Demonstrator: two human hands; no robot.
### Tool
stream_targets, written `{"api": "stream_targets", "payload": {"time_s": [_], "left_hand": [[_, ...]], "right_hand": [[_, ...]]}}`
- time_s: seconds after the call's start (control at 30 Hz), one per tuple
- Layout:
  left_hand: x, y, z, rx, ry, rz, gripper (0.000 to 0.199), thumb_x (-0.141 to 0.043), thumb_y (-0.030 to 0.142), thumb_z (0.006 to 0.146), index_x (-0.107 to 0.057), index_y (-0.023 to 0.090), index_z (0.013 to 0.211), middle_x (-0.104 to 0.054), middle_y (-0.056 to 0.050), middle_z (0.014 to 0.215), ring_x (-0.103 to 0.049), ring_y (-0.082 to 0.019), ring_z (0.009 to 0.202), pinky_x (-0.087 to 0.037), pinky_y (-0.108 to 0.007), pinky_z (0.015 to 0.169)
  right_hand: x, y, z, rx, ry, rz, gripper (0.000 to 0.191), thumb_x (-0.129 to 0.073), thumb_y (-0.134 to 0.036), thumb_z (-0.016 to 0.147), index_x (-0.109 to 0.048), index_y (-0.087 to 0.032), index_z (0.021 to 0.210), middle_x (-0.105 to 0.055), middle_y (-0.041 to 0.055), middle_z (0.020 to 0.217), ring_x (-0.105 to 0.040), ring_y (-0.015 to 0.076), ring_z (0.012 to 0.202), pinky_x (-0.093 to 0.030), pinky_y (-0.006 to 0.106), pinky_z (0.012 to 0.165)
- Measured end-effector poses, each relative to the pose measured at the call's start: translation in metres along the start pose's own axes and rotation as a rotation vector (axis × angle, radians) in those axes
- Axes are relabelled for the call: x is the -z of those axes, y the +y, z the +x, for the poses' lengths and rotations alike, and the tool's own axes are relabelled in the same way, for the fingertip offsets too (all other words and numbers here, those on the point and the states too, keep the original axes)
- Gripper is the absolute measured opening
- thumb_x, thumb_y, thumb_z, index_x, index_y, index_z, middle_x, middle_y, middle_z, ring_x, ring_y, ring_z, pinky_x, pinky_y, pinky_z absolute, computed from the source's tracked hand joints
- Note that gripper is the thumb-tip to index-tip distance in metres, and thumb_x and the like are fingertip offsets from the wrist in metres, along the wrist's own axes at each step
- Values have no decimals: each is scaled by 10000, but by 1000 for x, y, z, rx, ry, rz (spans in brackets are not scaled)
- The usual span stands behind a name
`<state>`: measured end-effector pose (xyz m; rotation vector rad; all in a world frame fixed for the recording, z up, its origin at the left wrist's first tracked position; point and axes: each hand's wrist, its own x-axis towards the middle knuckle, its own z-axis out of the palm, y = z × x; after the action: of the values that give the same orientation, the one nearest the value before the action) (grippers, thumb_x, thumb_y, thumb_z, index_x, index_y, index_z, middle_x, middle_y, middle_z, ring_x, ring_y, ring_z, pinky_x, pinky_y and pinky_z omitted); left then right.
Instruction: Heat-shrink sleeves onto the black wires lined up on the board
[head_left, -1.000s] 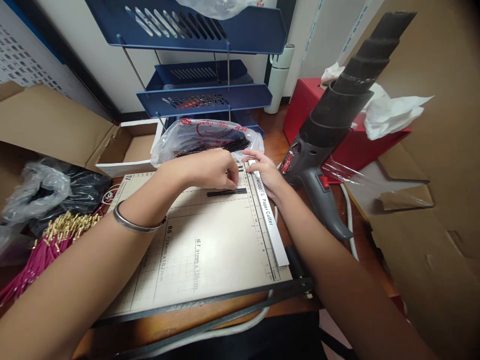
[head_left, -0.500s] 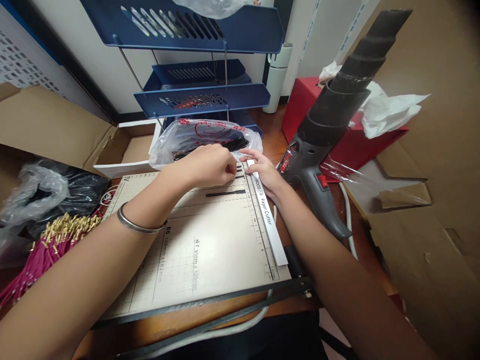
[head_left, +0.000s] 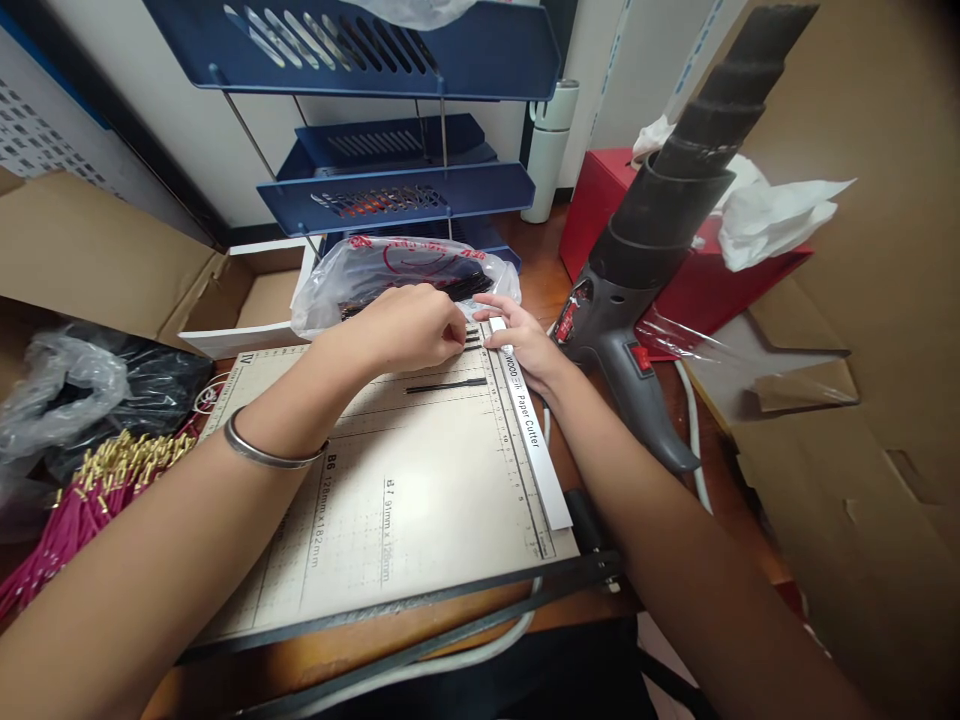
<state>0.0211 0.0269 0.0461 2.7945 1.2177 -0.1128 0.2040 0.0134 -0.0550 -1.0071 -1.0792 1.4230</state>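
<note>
A paper cutter (head_left: 442, 500) with a cream, grid-printed board lies before me. My left hand (head_left: 420, 325) is closed in a pinch low over the board's far end, its fingertips beside short black strips (head_left: 472, 337). Whatever the pinch holds is hidden by the fingers. At the white labelled guard strip (head_left: 534, 435) on the right edge, my right hand (head_left: 523, 345) rests with its fingers stretched and apart, the thumb reaching over the strip. Nearer me, a thin black strip (head_left: 446, 385) lies flat across the board.
Behind the cutter, a clear plastic bag (head_left: 315, 300) holds black strips, below a blue tiered rack (head_left: 397, 200). A heat gun (head_left: 634, 280) stands right, before a red tissue box (head_left: 600, 190). Magenta cords with gold tips (head_left: 97, 500) lie left. An open carton (head_left: 255, 295) sits far left.
The view has shifted slightly. My left hand has drawn back a little, so more of the short black strips shows. My right hand stays at the guard strip.
</note>
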Motion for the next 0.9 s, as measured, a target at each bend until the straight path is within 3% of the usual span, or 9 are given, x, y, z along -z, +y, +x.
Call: {"api": "stream_targets", "payload": {"time_s": [0.37, 0.63, 0.9], "left_hand": [[1, 1, 0, 12, -12, -4, 219, -623, 267, 898, -839, 258, 934, -828, -54, 1000, -711, -233, 863, -432, -319, 744], [0, -1, 0, -10, 23, -17, 203, -643, 279, 876, -843, 263, 907, -824, -49, 941, -697, -215, 815, -454, -309, 768], [-3, -3, 1, -25, 39, -11, 227, -624, 277, 877, -848, 268, 916, -827, -49, 941, -705, -218, 837, -465, -310, 773]], "right_hand": [[-2, -2, -3, 10, -10, -1, 686, -666, -174, 479, -629, -279, 1156, -587, 15, 1114, -517, 174, 872, -425, 313, 758], [-1, -3, -1, 8, -28, 18, 683, -674, -156, 487, -632, -273, 1158, -589, 26, 1107, -536, 202, 951, -461, 322, 788], [1, -1, 0, 9, -40, -6, 686, -676, -153, 498, -631, -288, 1169, -587, 20, 1118, -527, 189, 902, -463, 324, 775]]}}
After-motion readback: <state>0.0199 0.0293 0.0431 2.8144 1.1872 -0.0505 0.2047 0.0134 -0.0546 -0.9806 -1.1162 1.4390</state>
